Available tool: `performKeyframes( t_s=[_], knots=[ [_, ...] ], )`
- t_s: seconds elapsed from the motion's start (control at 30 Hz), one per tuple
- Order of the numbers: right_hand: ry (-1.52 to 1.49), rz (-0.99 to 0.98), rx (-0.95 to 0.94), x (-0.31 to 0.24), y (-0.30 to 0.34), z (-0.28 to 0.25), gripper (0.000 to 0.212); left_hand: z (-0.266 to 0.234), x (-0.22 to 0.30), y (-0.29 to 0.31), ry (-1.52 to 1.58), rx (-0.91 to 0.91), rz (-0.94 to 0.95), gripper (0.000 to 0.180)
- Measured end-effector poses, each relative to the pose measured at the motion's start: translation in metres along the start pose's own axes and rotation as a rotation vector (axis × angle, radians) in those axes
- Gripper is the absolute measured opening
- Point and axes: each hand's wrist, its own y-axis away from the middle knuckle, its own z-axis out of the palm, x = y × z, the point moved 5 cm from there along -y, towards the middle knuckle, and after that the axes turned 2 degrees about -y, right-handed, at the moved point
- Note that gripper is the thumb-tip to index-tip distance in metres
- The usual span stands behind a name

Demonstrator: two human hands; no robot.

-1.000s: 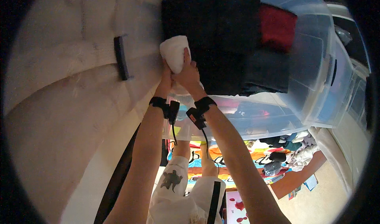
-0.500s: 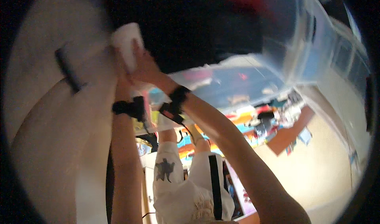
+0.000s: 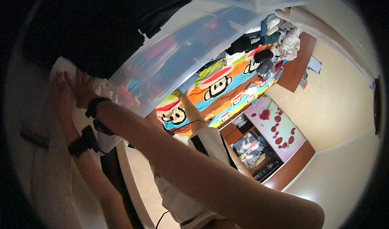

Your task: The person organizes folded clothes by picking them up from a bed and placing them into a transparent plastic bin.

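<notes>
At the upper left, a small white bundle (image 3: 63, 66), apparently folded cloth, lies against a large black cloth (image 3: 93, 22). My left hand (image 3: 60, 92) reaches up beneath the bundle, its fingers closed on it. Beside it, my right hand (image 3: 84, 87) grips the bundle's right side, fingers bent. The hands almost touch, and dim light hides some fingertips. Black straps circle both wrists. Just right of my hands runs the wall of a clear plastic bin (image 3: 174, 73), with coloured things showing through it.
Below the bin stretches a bed with a colourful monkey-print sheet (image 3: 216, 89). Clothes (image 3: 283, 36) are heaped at its far end, near a brown board (image 3: 295, 67). A cabinet with a flower-patterned panel (image 3: 277, 125) stands lower right. Pale fabric (image 3: 52, 176) hangs at left.
My view has swung, so hands and bundle appear farther left and lower. Both hands still hold the white bundle, and more of the bed and cabinet shows.
</notes>
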Motion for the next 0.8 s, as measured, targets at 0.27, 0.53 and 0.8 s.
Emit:
performKeyframes(
  t_s=[0.27, 0.53, 0.8],
  knots=[
    [-0.333, -0.044, -0.57, 0.005, 0.041, -0.126, 0.08, 0.03, -0.041, -0.018, -0.485, 0.352, 0.465, 0.055],
    [-1.021, -0.552, 0.648, 0.14, 0.201, -0.314, 0.032, 0.005, -0.044, -0.03, -0.884, 0.204, 0.379, 0.067],
    [-1.267, 0.648, 1.126, 0.442, 0.334, -0.102, 0.015, 0.167, 0.271, 0.107, -0.358, -0.583, 0.844, 0.06]
  ],
)
